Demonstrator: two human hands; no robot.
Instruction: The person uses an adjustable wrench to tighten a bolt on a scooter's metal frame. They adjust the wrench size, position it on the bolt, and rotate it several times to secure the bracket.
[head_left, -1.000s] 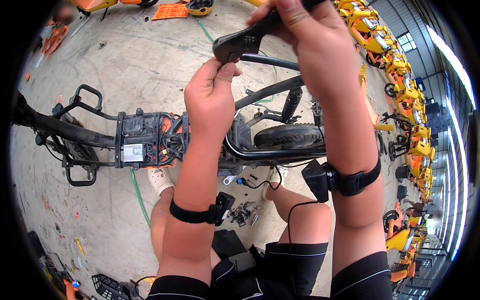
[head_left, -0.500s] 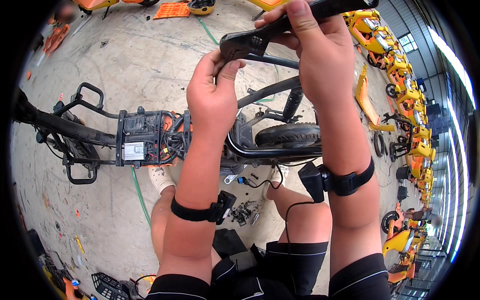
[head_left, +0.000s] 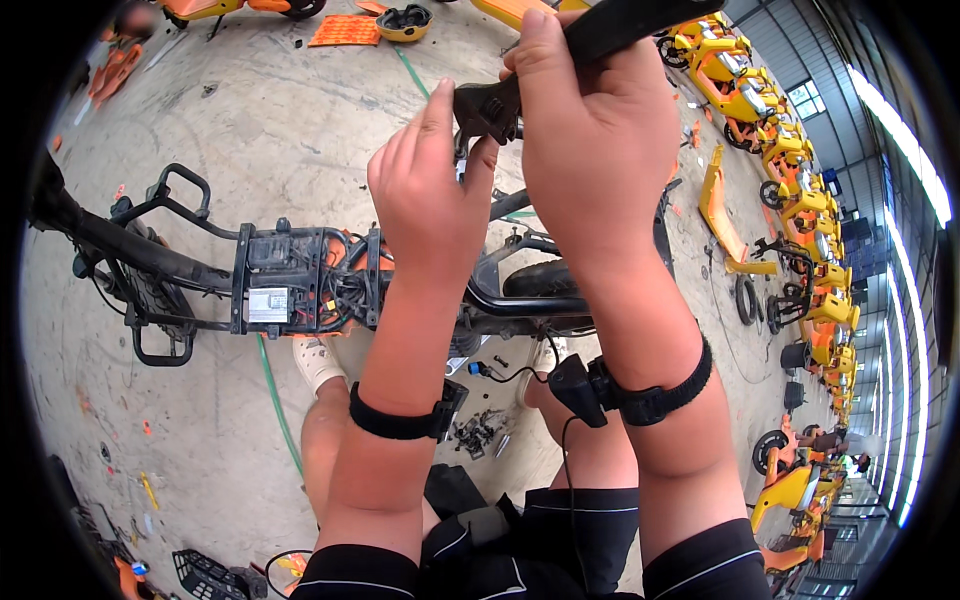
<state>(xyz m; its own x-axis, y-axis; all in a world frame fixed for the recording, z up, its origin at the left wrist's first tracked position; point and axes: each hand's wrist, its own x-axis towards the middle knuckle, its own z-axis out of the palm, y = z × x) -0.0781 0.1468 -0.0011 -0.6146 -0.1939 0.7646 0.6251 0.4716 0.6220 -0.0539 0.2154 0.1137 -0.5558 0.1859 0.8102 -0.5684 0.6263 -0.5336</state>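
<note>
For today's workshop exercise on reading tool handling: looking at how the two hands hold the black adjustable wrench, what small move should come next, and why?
Probably the left hand should turn the adjuster to set the jaw opening. The right hand already grips the wrench by its handle, raised in front of the person, well above the stripped black bike frame, and the left fingertips sit right at the wrench head. The wrench touches no fastener yet.

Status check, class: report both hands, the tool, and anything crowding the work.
Right hand gripping black adjustable wrench by its handle. Left hand pinching at the wrench head. Stripped bike frame lying across the concrete floor directly below; loose small parts between the knees.
</note>
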